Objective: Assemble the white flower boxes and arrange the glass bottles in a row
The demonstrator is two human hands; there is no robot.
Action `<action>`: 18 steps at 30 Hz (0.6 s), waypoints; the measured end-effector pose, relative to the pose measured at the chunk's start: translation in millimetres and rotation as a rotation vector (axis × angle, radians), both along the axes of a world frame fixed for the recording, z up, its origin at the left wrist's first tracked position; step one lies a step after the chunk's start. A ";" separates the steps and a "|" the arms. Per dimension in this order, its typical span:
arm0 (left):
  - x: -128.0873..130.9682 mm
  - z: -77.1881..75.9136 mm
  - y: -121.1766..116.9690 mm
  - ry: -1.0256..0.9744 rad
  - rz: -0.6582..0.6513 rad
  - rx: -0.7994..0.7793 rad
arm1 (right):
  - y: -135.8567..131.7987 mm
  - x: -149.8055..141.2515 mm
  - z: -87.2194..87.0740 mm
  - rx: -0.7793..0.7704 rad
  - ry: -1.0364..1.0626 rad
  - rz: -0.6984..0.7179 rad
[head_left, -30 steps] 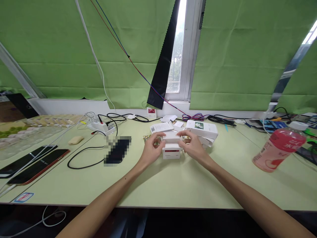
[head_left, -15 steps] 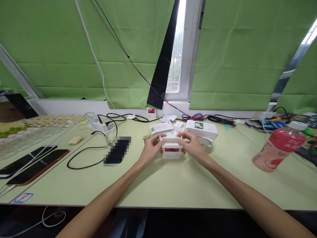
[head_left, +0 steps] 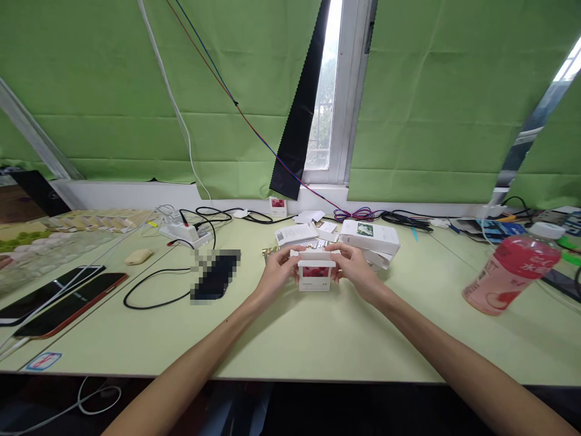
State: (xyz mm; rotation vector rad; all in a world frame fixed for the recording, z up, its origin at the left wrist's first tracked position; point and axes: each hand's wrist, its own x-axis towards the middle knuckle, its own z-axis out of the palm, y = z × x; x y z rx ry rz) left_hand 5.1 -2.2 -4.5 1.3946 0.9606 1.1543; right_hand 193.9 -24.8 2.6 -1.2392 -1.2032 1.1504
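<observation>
Both hands are on it, right in the middle: the left hand (head_left: pixel 276 274) has its grip pinching the left end of a small white box (head_left: pixel 314 284), and the right hand (head_left: pixel 356 271) matches it, pinching the right end. Thumbs and forefingers meet along the upper edge, other fingertips peek out low at either side, and the rest tuck out of sight behind. The box faces the person, a dark red picture across its front, small print beneath too fine to read. Whether its base touches the pale green surface (head_left: pixel 363 345), I can't tell.

Just beyond the knuckles, a gold-coloured piece (head_left: pixel 267 251) pokes out past the left hand, mostly hidden. Behind the grip lies a white carton with a barcode (head_left: pixel 295 234), a printed card (head_left: pixel 327 228) next to it, and on the right a white carton with a green picture (head_left: pixel 370 236), leaning over more white packaging.

Wider now! Left of the hands, a dark phone (head_left: pixel 218 278), partly pixelated; past it a beige case (head_left: pixel 138 257), then two more phones side by side. A white power strip (head_left: pixel 184 234) sits behind, crowded with cables. Far right, a pink bottle with a white cap (head_left: pixel 511 272) stands tilted in view. At the back, green curtains (head_left: pixel 445 103) flank a narrow strip of bright window (head_left: pixel 321 121).
</observation>
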 end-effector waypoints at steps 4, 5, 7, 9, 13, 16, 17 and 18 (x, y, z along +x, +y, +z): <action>-0.4 1.2 -0.8 -0.037 -0.021 -0.051 | -1.7 0.2 3.0 -0.032 0.041 0.013; -0.7 1.2 -0.7 -0.046 -0.024 -0.068 | -1.9 0.5 3.1 -0.035 0.050 0.019; -1.2 1.3 -0.4 -0.064 -0.026 -0.103 | -2.0 1.5 2.7 -0.040 0.073 0.036; -1.6 1.2 0.3 -0.085 -0.033 -0.132 | -1.9 2.7 1.9 -0.048 0.101 0.054; -3.0 -0.3 2.9 -0.103 -0.055 -0.163 | -1.8 4.4 0.7 -0.067 0.137 0.073; -4.8 -2.8 5.3 -0.105 -0.079 -0.169 | -1.8 4.3 0.5 -0.085 0.153 0.081; -5.4 -3.5 5.9 -0.107 -0.087 -0.170 | -1.8 4.0 0.5 -0.089 0.160 0.083; -6.0 -4.0 6.4 -0.108 -0.093 -0.172 | -1.8 3.8 0.5 -0.091 0.168 0.084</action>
